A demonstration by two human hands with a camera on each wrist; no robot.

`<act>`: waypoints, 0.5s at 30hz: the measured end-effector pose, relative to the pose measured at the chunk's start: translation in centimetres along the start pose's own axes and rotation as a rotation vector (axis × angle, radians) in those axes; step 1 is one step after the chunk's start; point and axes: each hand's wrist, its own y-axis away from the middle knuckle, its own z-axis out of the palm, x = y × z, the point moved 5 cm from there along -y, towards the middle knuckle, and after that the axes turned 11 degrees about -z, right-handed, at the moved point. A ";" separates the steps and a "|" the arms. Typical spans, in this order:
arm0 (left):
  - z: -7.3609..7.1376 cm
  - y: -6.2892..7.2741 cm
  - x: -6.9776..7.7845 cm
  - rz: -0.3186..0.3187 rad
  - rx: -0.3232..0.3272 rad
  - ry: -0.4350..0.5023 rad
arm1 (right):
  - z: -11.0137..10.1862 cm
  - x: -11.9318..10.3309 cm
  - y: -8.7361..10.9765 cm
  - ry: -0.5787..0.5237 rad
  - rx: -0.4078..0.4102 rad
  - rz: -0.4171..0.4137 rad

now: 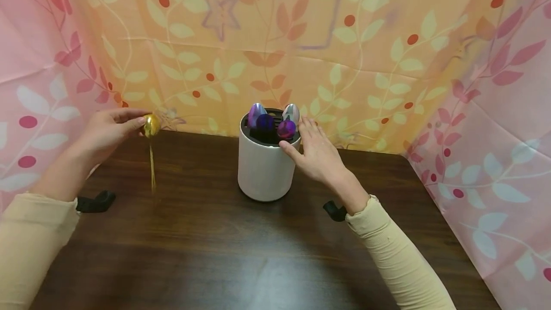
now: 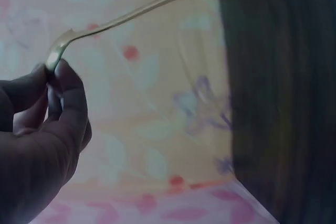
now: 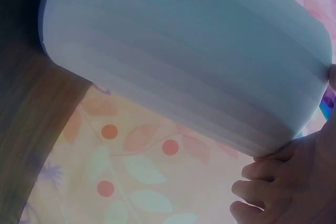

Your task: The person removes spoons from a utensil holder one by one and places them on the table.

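Note:
At the left, my left hand (image 1: 105,133) pinches a gold spoon (image 1: 151,125) by its bowl, and the thin handle hangs straight down above the table. In the left wrist view, the same spoon's handle (image 2: 157,4) runs out from the fingertips to the upper right. A white round utensil holder (image 1: 266,171) with a black slotted top stands upright on the table. Several shiny spoons stand in it bowl-up, among them a silver one (image 1: 291,112) and a magenta one (image 1: 286,129). My right hand (image 1: 318,152) rests against the holder's right rim, fingers extended and thumb at the front edge.
The dark wooden table (image 1: 206,252) is enclosed by floral cloth, orange at the back (image 1: 284,27) and pink at the sides. A black strap end (image 1: 96,202) sticks out by the left wrist, another (image 1: 334,211) by the right.

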 end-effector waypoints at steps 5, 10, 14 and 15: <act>-1.9 -1.0 -2.7 -0.121 -0.079 -0.285 | -0.1 0.1 0.0 0.002 -0.004 0.003; -3.6 -2.0 -5.2 -0.220 -0.208 -0.406 | -0.1 0.2 0.0 0.010 -0.005 0.006; -4.6 -2.5 -7.4 -0.278 -0.273 -0.386 | -0.1 0.1 0.0 0.011 -0.004 0.003; -4.8 -2.7 -7.9 -0.291 -0.287 -0.371 | 0.0 0.1 0.0 0.010 -0.006 0.001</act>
